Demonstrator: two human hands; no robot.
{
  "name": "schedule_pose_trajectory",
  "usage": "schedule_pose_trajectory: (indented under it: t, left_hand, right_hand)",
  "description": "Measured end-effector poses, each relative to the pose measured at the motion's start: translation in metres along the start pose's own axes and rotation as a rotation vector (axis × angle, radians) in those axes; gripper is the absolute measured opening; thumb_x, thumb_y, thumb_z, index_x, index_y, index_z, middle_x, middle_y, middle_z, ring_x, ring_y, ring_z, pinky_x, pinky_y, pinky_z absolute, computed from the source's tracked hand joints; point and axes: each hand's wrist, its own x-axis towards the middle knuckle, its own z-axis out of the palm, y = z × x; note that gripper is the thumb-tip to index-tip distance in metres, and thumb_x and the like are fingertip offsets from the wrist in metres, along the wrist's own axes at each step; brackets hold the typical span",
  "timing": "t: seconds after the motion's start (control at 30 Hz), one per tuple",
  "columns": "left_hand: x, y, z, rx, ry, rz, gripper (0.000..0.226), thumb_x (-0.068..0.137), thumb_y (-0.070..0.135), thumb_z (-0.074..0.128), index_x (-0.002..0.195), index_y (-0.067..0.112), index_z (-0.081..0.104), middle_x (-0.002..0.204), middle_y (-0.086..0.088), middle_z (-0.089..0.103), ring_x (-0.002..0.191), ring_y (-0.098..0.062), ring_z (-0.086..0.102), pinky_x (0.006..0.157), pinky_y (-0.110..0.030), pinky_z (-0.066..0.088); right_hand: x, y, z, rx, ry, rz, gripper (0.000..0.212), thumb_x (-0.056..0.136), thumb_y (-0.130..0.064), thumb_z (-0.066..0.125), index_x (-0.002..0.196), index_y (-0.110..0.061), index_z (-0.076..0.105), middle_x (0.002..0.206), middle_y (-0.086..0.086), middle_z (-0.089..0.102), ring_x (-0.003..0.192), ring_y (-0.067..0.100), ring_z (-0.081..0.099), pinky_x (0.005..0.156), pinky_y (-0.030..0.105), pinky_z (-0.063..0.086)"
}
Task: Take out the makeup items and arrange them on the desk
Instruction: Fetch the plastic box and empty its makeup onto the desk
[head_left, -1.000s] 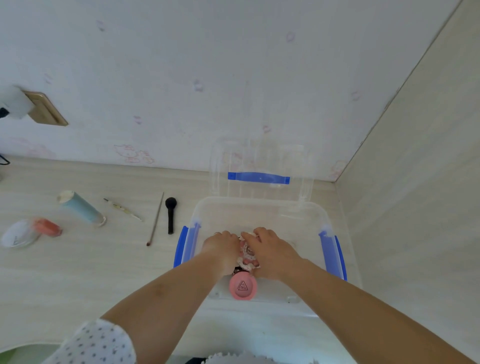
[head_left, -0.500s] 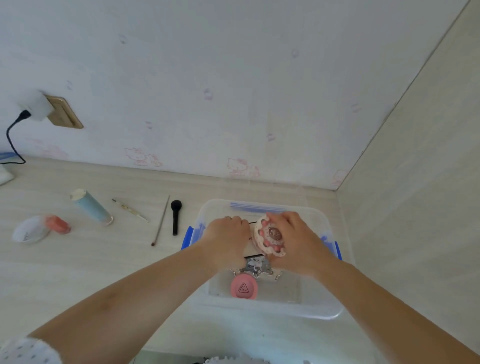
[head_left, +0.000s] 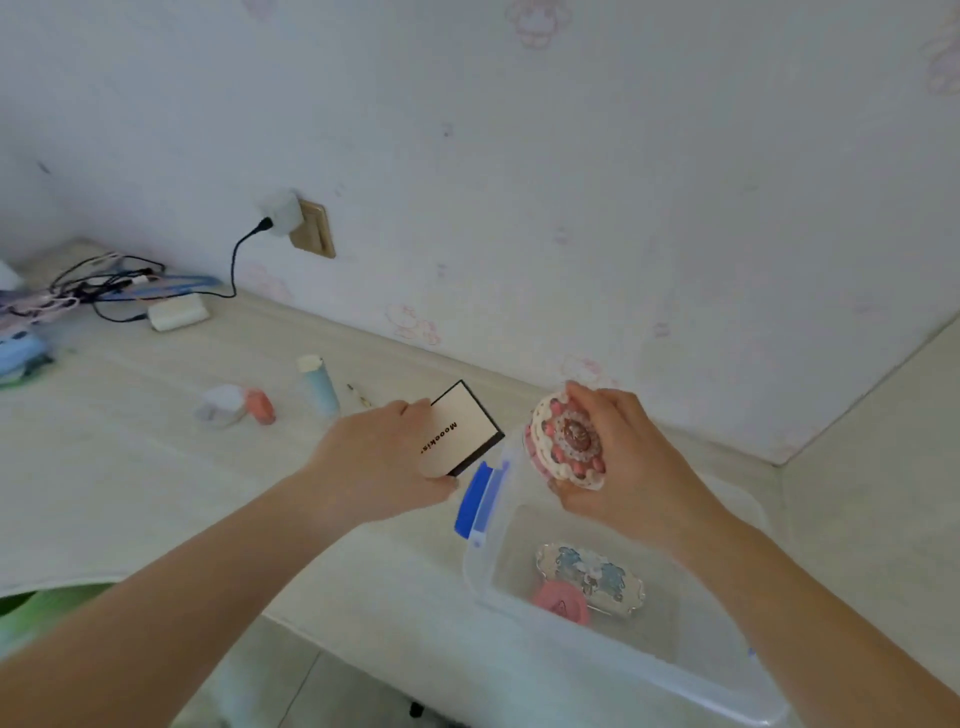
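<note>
Left hand (head_left: 382, 465) pinched on square compact (head_left: 460, 431) by its edges, above desk (head_left: 156, 467) beside the box's (head_left: 613, 660) blue-latched rim. Right hand (head_left: 618, 462) curled round frilly round case (head_left: 569, 441) over box. Both likely light, rigid, slick; raised trim probably fragile, so gripped best at rims

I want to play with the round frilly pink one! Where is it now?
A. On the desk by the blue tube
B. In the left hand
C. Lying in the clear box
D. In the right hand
D: the right hand grips the round compact up above the box, while the left hand holds a flat white case.
</note>
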Motion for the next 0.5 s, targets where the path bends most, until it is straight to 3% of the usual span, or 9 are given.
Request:
schedule_pose_trajectory:
  t: [0.13, 0.27, 0.5]
  left_hand:
    - [-0.018, -0.065, 0.013, -0.019, -0.057, -0.192, 0.055, 0.075, 0.058, 0.057, 0.112, 0.021, 0.042, 0.105, 0.002, 0.054, 0.101, -0.022, 0.058, 0.072, -0.030, 0.037]
    - [-0.037, -0.134, 0.037, -0.053, -0.121, -0.371, 0.053, 0.075, 0.057, 0.058, 0.110, 0.020, 0.044, 0.102, 0.003, 0.052, 0.101, -0.021, 0.057, 0.073, -0.029, 0.037]
    - [-0.050, -0.221, 0.081, -0.083, -0.231, -0.564, 0.061, 0.077, 0.056, 0.058, 0.120, 0.016, 0.044, 0.115, -0.003, 0.054, 0.108, -0.023, 0.055, 0.084, -0.032, 0.044]
  right_hand:
    - [0.029, -0.039, 0.028, -0.010, -0.052, -0.118, 0.096, 0.072, -0.041, 0.073, 0.147, -0.031, 0.014, 0.138, -0.008, 0.025, 0.125, 0.008, 0.039, 0.096, 0.018, 0.040]
    - [0.064, -0.080, 0.071, -0.043, -0.190, -0.187, 0.100, 0.071, -0.044, 0.072, 0.148, -0.030, 0.010, 0.139, -0.004, 0.024, 0.127, 0.013, 0.038, 0.097, 0.021, 0.038]
    - [0.125, -0.129, 0.155, -0.162, -0.457, -0.192, 0.105, 0.073, -0.045, 0.072, 0.149, -0.028, 0.001, 0.142, 0.004, 0.024, 0.128, 0.022, 0.039, 0.098, 0.033, 0.043]
